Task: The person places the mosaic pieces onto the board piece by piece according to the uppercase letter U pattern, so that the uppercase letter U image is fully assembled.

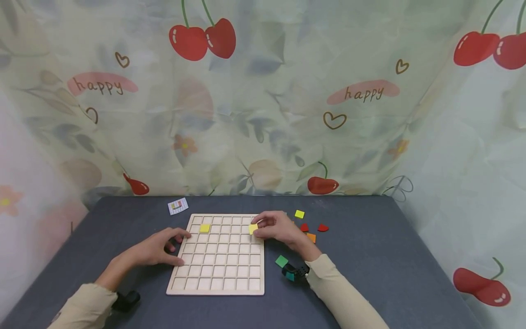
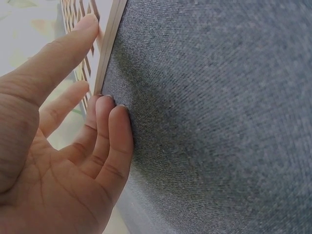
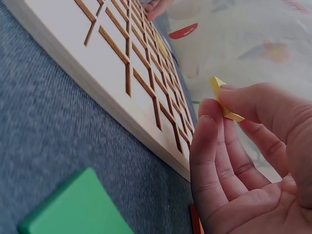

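Observation:
A wooden grid board (image 1: pixel 215 292) lies on the dark tabletop, with a yellow square tile (image 1: pixel 204 228) in a cell near its upper left. At the board's upper right, my right hand (image 1: pixel 281 227) pinches a second yellow square tile (image 1: pixel 253 229) between thumb and fingers. The right wrist view shows this tile (image 3: pixel 218 87) tilted and raised off the board. My left hand (image 1: pixel 158 249) rests at the board's left edge, thumb and index finger spread along it. In the left wrist view its other fingers (image 2: pixel 120 129) bend loosely beside the board's side.
Right of the board lie a yellow tile (image 1: pixel 299 214), red pieces (image 1: pixel 323 227), an orange piece (image 1: pixel 311 237) and a green tile (image 1: pixel 281 261). A teal piece (image 1: pixel 290 276) shows partly behind the right wrist strap. A small patterned card (image 1: pixel 178 206) lies behind the board. Printed curtains surround the table.

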### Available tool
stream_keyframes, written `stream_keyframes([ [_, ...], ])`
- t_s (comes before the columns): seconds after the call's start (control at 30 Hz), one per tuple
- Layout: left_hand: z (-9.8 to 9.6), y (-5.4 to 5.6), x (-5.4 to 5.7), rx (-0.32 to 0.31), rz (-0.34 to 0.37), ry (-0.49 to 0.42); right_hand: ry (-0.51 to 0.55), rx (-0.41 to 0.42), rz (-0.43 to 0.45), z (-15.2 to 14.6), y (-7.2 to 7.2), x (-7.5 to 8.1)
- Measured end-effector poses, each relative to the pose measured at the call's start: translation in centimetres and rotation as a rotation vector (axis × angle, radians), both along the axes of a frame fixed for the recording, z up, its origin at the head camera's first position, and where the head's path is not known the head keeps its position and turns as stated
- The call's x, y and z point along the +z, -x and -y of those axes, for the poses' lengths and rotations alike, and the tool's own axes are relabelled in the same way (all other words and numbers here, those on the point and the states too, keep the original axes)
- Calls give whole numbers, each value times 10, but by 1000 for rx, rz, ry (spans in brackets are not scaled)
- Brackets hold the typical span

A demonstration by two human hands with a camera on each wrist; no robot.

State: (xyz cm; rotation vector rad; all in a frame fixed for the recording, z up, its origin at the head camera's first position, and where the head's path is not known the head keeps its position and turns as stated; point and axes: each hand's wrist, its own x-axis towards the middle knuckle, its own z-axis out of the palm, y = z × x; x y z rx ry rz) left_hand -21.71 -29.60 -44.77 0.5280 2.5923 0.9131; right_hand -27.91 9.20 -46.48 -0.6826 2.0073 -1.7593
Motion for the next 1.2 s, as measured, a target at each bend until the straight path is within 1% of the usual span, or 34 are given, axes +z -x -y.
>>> stream_keyframes([
  [0.23,1,2,-2,-5,5,-3,-18,11,-26,8,0,2],
  [0.43,2,1,-1,-9,5,-9,10,12,13,17,2,1],
  [0.53,1,0,0,-12,2,-6,-5,9,15,21,3,1],
  [0.7,0,0,1,-13,-3,1,-40,-1,-19,25,3,0],
  [0.93,-2,0,1,-2,5,4,-35,16,-65,32,4,1],
  [1.2,0,1,0,-6,10,2,-28,30,-70,43,6,2],
])
